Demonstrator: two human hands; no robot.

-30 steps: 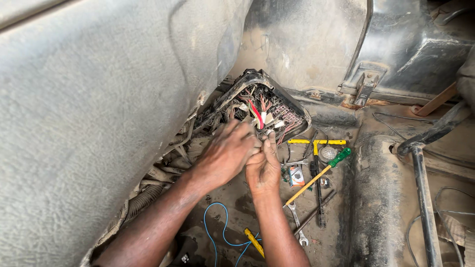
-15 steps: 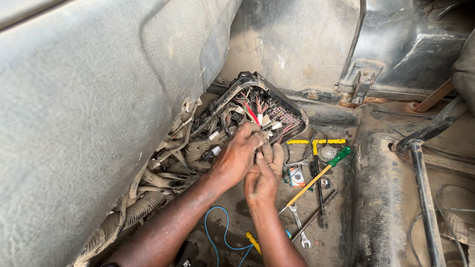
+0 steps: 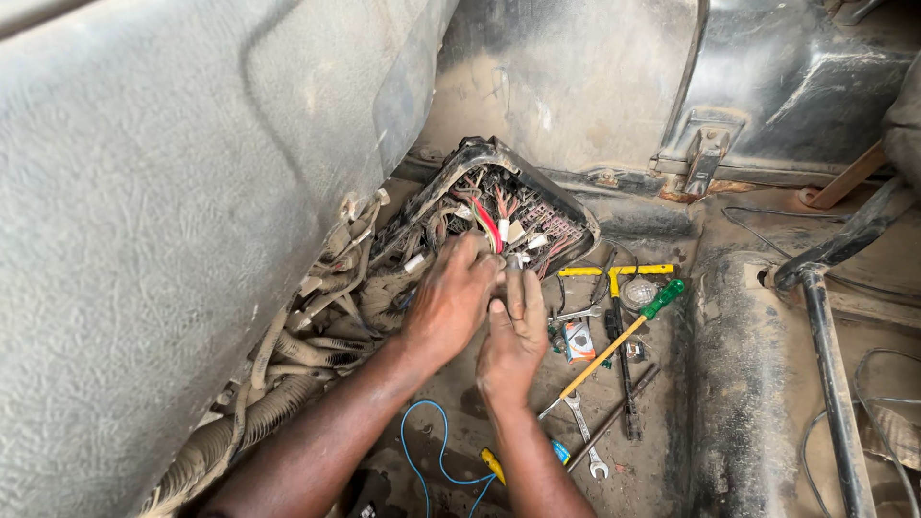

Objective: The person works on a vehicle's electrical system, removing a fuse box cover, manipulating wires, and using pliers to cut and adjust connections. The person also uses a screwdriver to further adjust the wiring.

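Both hands meet at the lower edge of the open fuse box (image 3: 499,206), a black housing tipped up against the grey body panel (image 3: 173,192) with its coloured wires spilling toward the person. Left hand (image 3: 449,299) lies curled over the bundle just below the box, fingers bent and closed around what looks like a wire or small connector, though the object itself is hidden under the knuckles. Right hand (image 3: 514,338) sits touching the left, just below the box, thumb and forefinger pinched together on something small near the white-tipped wires (image 3: 507,230); how tightly it grips I cannot tell. As a judgement, the risk lies in the crowding: a tug on one lead could drag a neighbouring terminal out of its slot, and bare ends close together might touch and short. Dust on the floor around the box could also foul a contact. To the right of the box a green-handled screwdriver (image 3: 624,336) lies across the floor with a yellow T-handle tool (image 3: 616,271) above it and spanners (image 3: 583,422) below; a blue wire (image 3: 432,451) loops under the forearms, well below the box
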